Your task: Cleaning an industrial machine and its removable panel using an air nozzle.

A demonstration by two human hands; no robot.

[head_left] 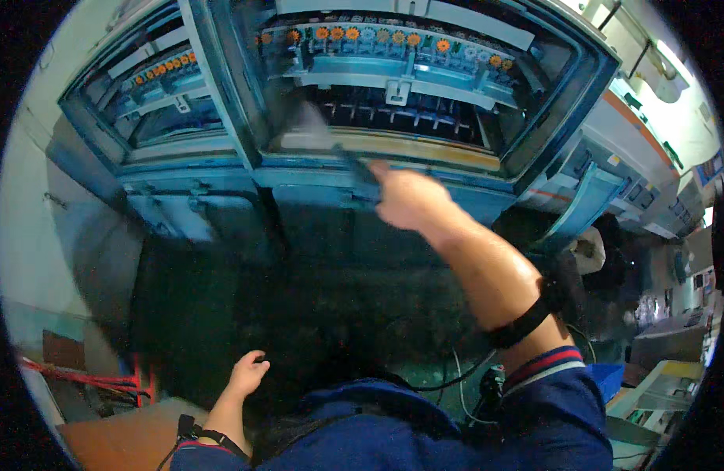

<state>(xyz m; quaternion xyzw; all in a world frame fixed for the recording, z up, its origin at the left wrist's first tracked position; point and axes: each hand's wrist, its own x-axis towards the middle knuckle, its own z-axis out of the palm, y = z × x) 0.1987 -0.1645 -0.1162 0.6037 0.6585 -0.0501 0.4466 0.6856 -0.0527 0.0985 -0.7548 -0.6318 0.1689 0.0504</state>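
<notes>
My right hand (409, 198) reaches out to the front of a blue machine, closed round the dark handle (356, 165) of a flat tool. The tool's wide, pale head (305, 128) is smeared by motion, so its exact kind cannot be made out. It is over the lower left of the large opening, close to the pale sill (401, 151). Low on the left, my left hand (247, 375) hangs away from the machine, fingers loosely bent and thumb apart. I see nothing held in it.
Inside the machine, orange and pale toothed wheels (352, 34) line a bar above a row of metal prongs (409, 114). A second opening (170, 98) lies left. Red bars (95, 378) stand at lower left. A cable (460, 385) runs near my right side.
</notes>
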